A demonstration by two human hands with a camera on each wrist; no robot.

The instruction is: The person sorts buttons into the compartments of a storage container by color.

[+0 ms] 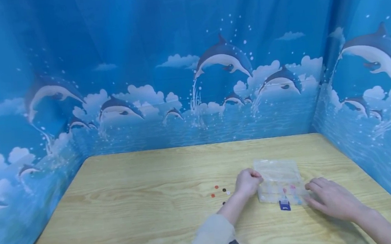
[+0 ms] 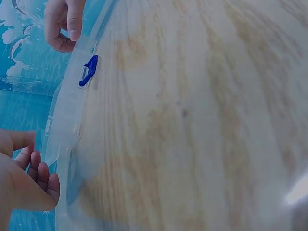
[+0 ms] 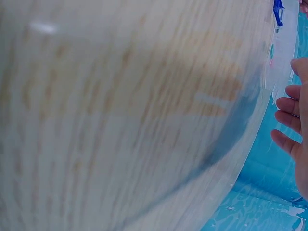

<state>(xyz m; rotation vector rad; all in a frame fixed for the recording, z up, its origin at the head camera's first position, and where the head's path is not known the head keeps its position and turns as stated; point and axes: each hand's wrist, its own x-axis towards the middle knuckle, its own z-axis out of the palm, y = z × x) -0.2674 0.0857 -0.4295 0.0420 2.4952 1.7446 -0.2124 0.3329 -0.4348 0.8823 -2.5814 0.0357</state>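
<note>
A clear plastic compartment box (image 1: 267, 197) lies with its transparent lid (image 1: 277, 169) laid back behind it. A dark blue latch (image 1: 284, 205) sticks out at its front; it also shows in the left wrist view as a blue clip (image 2: 89, 70). My left hand (image 1: 248, 183) is at the box's left edge, its fingers bent and thumb close to the index finger; whether they pinch anything is unclear. My right hand (image 1: 332, 198) is at the right side, fingers loosely spread, fingertips next to the box wall. Small reddish pieces (image 1: 292, 187) show inside the box.
Several small round pieces lie left of my left forearm, among them a red one (image 1: 216, 187), a black one (image 1: 224, 190) and a white one (image 1: 228, 193). The wood-grain table (image 1: 127, 218) is bordered by a blue dolphin-print curtain (image 1: 154, 82).
</note>
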